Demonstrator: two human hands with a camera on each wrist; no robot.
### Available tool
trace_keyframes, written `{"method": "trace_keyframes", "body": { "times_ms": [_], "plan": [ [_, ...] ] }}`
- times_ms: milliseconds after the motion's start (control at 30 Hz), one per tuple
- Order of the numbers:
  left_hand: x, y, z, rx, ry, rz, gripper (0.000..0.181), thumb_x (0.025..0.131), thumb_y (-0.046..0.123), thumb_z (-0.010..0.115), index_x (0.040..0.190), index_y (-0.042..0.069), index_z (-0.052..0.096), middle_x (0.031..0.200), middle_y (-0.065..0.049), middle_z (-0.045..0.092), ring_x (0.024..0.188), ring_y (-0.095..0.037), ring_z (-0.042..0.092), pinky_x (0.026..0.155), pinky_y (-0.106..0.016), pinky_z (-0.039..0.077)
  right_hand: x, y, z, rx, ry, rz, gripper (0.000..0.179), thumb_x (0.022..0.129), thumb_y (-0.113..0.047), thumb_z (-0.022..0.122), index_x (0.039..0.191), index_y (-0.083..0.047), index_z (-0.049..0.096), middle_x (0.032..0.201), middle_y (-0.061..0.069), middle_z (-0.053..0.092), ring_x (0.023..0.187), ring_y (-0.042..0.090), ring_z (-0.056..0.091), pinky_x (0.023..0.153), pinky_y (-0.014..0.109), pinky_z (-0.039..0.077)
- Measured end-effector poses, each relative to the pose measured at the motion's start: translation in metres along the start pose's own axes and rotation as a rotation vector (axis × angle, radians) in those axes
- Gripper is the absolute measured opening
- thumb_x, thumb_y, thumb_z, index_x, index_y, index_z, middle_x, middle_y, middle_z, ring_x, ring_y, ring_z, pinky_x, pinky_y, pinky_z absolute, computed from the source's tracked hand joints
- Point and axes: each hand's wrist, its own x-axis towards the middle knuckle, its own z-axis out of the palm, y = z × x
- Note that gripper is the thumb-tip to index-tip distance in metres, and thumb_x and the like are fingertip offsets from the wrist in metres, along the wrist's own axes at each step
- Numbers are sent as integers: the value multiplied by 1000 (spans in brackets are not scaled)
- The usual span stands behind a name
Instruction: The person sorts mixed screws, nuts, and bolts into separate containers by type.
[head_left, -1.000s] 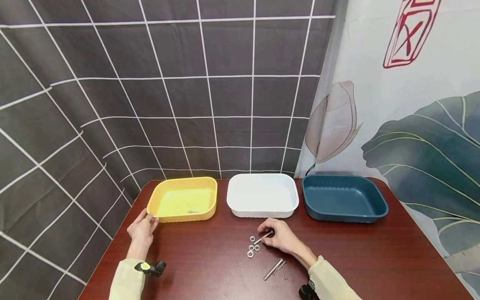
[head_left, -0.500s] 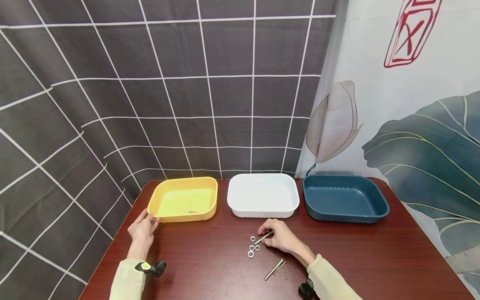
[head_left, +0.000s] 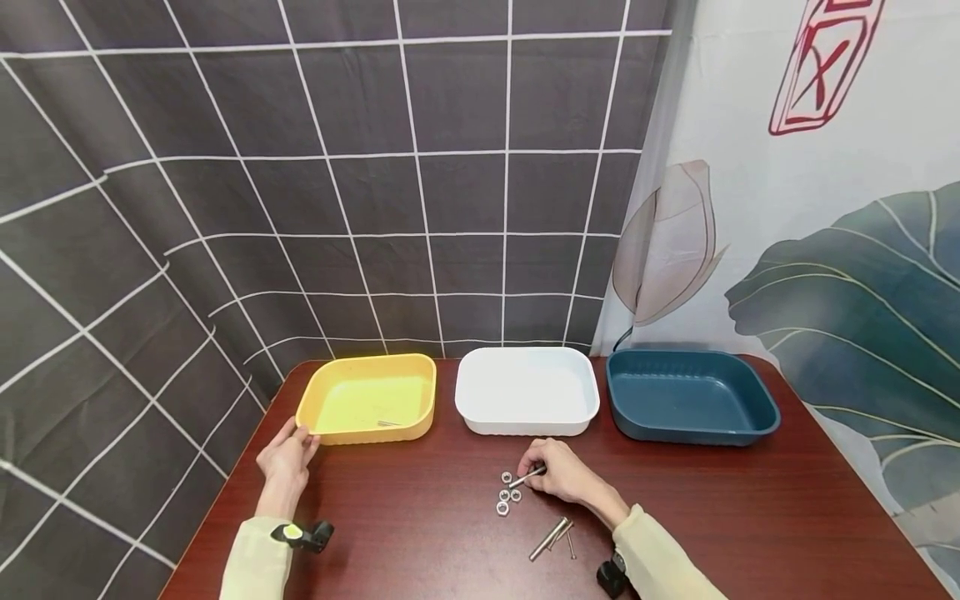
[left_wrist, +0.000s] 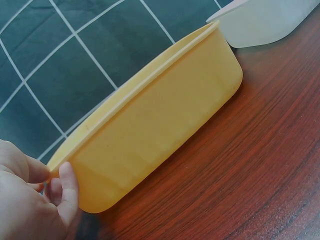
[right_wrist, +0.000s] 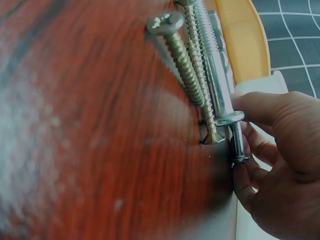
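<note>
My left hand [head_left: 285,462] grips the near left corner of a yellow tray [head_left: 330,435], thumb and fingers at its rim in the left wrist view. A few thin metal pins [head_left: 387,423] lie inside that tray. In front of the white tray [head_left: 525,425], my right hand [head_left: 562,472] holds a silver bolt [head_left: 525,477] near its head, its other end pointing at several hex nuts [head_left: 504,496]. Closer to me lie a thick bolt [head_left: 547,539] and slim screws [head_left: 571,544]. Large in the right wrist view, a screw [right_wrist: 182,62] overlaps the fasteners behind it.
A dark blue tray [head_left: 690,433] stands at the back right of the reddish-brown table [head_left: 405,517]. Behind the trays hangs a dark cloth with white grid lines [head_left: 457,192], beside a pale printed curtain [head_left: 720,108].
The bolt in my right hand lies slightly flatter, its head end a little lower. My left hand stays at the yellow tray, and the nuts and other screws keep their places.
</note>
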Motion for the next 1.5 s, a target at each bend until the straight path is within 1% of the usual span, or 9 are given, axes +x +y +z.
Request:
{"method": "trace_keyframes", "body": {
  "times_ms": [100, 333, 600, 933, 1167, 1300, 1400, 1500],
  "plan": [
    [0, -1, 0, 13, 3, 6, 53, 98, -5, 53, 150, -1, 40, 73, 4, 62, 57, -2, 60, 66, -13, 57, -1, 0, 0, -25, -17, -2, 21, 75, 3, 80, 78, -16, 71, 80, -10, 59, 76, 10, 51, 67, 26, 46],
    [0, -2, -2, 21, 1, 2, 53, 98, -5, 52, 150, 0, 41, 74, 5, 62, 58, -2, 61, 66, -14, 58, -1, 2, 2, -60, -19, -15, 21, 77, 3, 78, 79, -16, 68, 77, -11, 54, 73, 7, 50, 65, 24, 45],
    [1, -1, -2, 9, -3, -1, 53, 98, -5, 53, 150, 1, 41, 72, 4, 63, 58, -2, 62, 66, -14, 58, 1, 1, -1, 4, -13, -9, 20, 79, 7, 76, 79, -11, 68, 75, -11, 52, 70, 3, 51, 61, 20, 49],
    [0, 0, -1, 4, 0, -1, 54, 98, -5, 53, 150, 0, 40, 69, 3, 62, 57, -2, 62, 65, -14, 58, 3, -13, -6, 31, 16, -34, 20, 79, 7, 76, 79, -11, 67, 76, -12, 53, 71, 2, 51, 61, 20, 50],
    [0, 0, -2, -10, -7, -9, 54, 98, -5, 53, 150, 0, 39, 69, 3, 62, 57, -2, 61, 64, -14, 58, 11, -28, -11, 73, 20, -21, 19, 83, 6, 74, 82, -12, 67, 78, -12, 54, 72, 1, 51, 62, 20, 50],
    [0, -1, -1, -10, -1, -6, 54, 98, -5, 53, 150, 0, 40, 70, 3, 62, 57, -2, 61, 65, -14, 58, 18, -35, -15, 97, 11, -25, 17, 84, 7, 73, 84, -9, 68, 79, -11, 56, 73, 3, 52, 65, 21, 50],
    [0, -1, -1, -12, 9, -7, 53, 98, -5, 54, 149, 0, 42, 70, 3, 62, 56, -2, 60, 65, -14, 58, 25, -40, -17, 103, 9, -40, 15, 85, 7, 72, 85, -7, 68, 80, -10, 56, 74, 3, 52, 65, 21, 50],
    [0, 0, -1, -13, 6, -7, 53, 98, -5, 53, 149, 0, 41, 69, 3, 62, 56, -2, 60, 66, -14, 58, 32, -44, -18, 96, 26, -66, 15, 84, 7, 73, 85, -6, 68, 80, -9, 56, 73, 3, 52, 63, 21, 51]
  ]
}}
